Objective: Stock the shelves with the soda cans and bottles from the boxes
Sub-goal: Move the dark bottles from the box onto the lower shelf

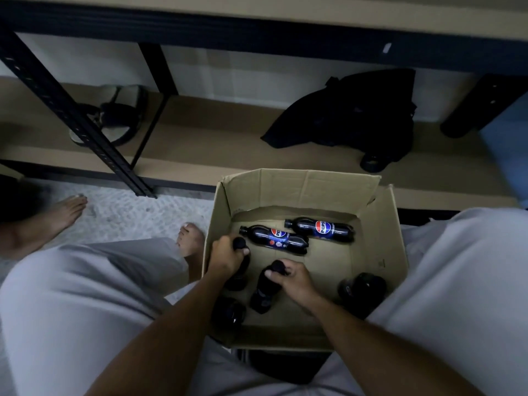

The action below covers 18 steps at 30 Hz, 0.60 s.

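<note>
An open cardboard box [380,252] sits on the floor between my knees. Inside, two Pepsi bottles lie on their sides: one [275,240] left of centre, another [320,229] toward the far right. My left hand [225,258] grips the neck of an upright dark bottle [238,278] by the box's left wall. My right hand [291,278] grips the capped neck of a second dark bottle [263,292] in the middle. Two more dark bottles stand at the near left [228,312] and near right [361,290]. The low shelf [217,144] lies beyond the box.
A pair of sandals [114,115] rests on the low shelf at the left, and a black bag [351,112] at the right. Black uprights [77,115] frame the shelving. My bare feet [190,241] stand on pale carpet left of the box.
</note>
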Each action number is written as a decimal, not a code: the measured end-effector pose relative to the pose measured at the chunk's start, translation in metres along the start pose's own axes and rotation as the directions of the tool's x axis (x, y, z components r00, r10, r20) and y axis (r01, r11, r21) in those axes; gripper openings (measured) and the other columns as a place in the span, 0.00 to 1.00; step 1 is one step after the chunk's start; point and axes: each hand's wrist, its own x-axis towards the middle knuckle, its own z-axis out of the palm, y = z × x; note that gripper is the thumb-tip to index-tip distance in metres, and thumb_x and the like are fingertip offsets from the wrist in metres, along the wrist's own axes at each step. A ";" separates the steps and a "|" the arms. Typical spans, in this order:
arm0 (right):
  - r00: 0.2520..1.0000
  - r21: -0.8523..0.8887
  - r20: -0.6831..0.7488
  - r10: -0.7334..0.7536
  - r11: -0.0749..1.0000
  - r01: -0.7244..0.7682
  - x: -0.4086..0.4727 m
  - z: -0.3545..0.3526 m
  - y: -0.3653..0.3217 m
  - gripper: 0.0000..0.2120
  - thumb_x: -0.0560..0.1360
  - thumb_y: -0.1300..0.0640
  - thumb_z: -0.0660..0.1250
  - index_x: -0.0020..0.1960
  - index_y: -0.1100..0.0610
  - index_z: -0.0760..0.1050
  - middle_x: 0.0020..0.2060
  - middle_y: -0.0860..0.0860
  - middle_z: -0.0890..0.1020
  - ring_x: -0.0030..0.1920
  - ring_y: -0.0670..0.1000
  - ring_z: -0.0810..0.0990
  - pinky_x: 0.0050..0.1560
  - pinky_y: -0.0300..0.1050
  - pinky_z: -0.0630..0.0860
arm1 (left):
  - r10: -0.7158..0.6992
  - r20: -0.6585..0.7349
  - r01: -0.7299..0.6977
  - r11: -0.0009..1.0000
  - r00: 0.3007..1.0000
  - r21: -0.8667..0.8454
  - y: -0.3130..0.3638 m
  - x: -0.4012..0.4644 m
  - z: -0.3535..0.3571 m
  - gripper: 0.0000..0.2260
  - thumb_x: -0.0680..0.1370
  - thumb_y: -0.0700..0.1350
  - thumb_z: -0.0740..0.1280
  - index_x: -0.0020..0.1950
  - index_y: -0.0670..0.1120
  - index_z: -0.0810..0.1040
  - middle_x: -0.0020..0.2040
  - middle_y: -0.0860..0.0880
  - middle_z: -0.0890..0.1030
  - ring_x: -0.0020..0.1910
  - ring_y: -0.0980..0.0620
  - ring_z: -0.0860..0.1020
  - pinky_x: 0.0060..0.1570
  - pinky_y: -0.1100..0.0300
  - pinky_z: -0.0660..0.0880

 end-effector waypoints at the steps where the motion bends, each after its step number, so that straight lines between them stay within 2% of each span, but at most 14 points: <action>1: 0.999 0.013 -0.042 -0.015 1.000 0.016 0.002 -0.003 -0.005 0.07 0.73 0.63 0.74 0.49 0.65 0.81 0.43 0.54 0.84 0.44 0.48 0.81 0.45 0.34 0.76 | 0.012 -0.014 -0.012 0.999 1.000 -0.037 0.003 0.000 -0.003 0.11 0.71 0.41 0.75 0.52 0.43 0.83 0.48 0.44 0.84 0.51 0.47 0.81 0.54 0.61 0.74; 3: 0.993 0.017 -0.093 -0.067 0.997 0.069 0.008 -0.010 -0.021 0.07 0.72 0.65 0.74 0.50 0.63 0.81 0.41 0.51 0.83 0.41 0.44 0.79 0.44 0.33 0.75 | 0.030 -0.031 -0.033 0.990 0.999 -0.135 0.010 0.005 -0.008 0.13 0.70 0.39 0.76 0.54 0.44 0.83 0.48 0.46 0.85 0.51 0.48 0.81 0.57 0.59 0.75; 6: 0.972 -0.026 -0.132 -0.194 0.981 0.192 0.018 -0.024 -0.049 0.07 0.72 0.63 0.74 0.47 0.54 0.80 0.40 0.46 0.83 0.42 0.44 0.80 0.47 0.38 0.75 | 0.102 0.008 -0.097 0.966 0.995 -0.238 0.027 0.013 -0.019 0.16 0.69 0.39 0.76 0.56 0.47 0.81 0.49 0.49 0.84 0.53 0.49 0.81 0.60 0.52 0.76; 7: 0.963 -0.050 -0.141 -0.231 0.973 0.227 0.021 -0.029 -0.058 0.07 0.72 0.62 0.75 0.45 0.52 0.80 0.39 0.45 0.83 0.42 0.44 0.80 0.48 0.41 0.75 | 0.129 0.016 -0.119 0.953 0.992 -0.279 0.036 0.014 -0.024 0.17 0.69 0.38 0.76 0.56 0.48 0.81 0.50 0.49 0.84 0.54 0.49 0.81 0.60 0.52 0.77; 9: 0.943 -0.077 -0.160 -0.293 0.956 0.284 0.024 -0.040 -0.079 0.06 0.72 0.59 0.75 0.45 0.51 0.79 0.39 0.44 0.84 0.42 0.43 0.80 0.49 0.44 0.76 | 0.189 0.006 -0.172 0.905 0.982 -0.390 0.058 0.010 -0.036 0.16 0.71 0.33 0.74 0.56 0.45 0.79 0.50 0.48 0.83 0.55 0.50 0.80 0.57 0.61 0.76; 11: 0.919 -0.066 -0.183 -0.349 0.937 0.343 0.022 -0.050 -0.105 0.06 0.73 0.57 0.74 0.48 0.50 0.79 0.42 0.44 0.84 0.45 0.43 0.81 0.51 0.44 0.77 | 0.250 -0.032 -0.232 0.832 0.968 -0.504 0.083 0.004 -0.052 0.15 0.72 0.29 0.71 0.55 0.42 0.78 0.49 0.48 0.82 0.51 0.54 0.80 0.50 0.69 0.75; 12: 0.907 -0.056 -0.191 -0.375 0.927 0.371 0.020 -0.055 -0.120 0.07 0.74 0.57 0.74 0.51 0.50 0.79 0.44 0.44 0.84 0.48 0.44 0.81 0.53 0.42 0.76 | 0.287 -0.059 -0.271 0.789 0.956 -0.551 0.096 0.000 -0.062 0.14 0.73 0.28 0.70 0.55 0.41 0.78 0.48 0.48 0.82 0.48 0.57 0.80 0.48 0.70 0.75; 14: 0.875 -0.043 -0.206 -0.438 0.897 0.439 0.014 -0.062 -0.150 0.11 0.75 0.56 0.73 0.57 0.51 0.79 0.49 0.45 0.84 0.54 0.44 0.80 0.58 0.39 0.75 | 0.361 -0.123 -0.356 0.700 0.924 -0.619 0.120 -0.005 -0.081 0.13 0.73 0.29 0.70 0.54 0.41 0.78 0.48 0.48 0.83 0.47 0.59 0.81 0.48 0.68 0.76; 18: 0.778 0.015 -0.233 -0.584 0.798 0.603 -0.002 -0.073 -0.217 0.15 0.78 0.53 0.69 0.64 0.47 0.75 0.57 0.48 0.82 0.63 0.46 0.78 0.63 0.45 0.74 | 0.480 -0.256 -0.509 0.525 0.839 -0.682 0.171 -0.018 -0.119 0.13 0.71 0.37 0.71 0.55 0.43 0.79 0.49 0.43 0.84 0.49 0.50 0.82 0.53 0.58 0.78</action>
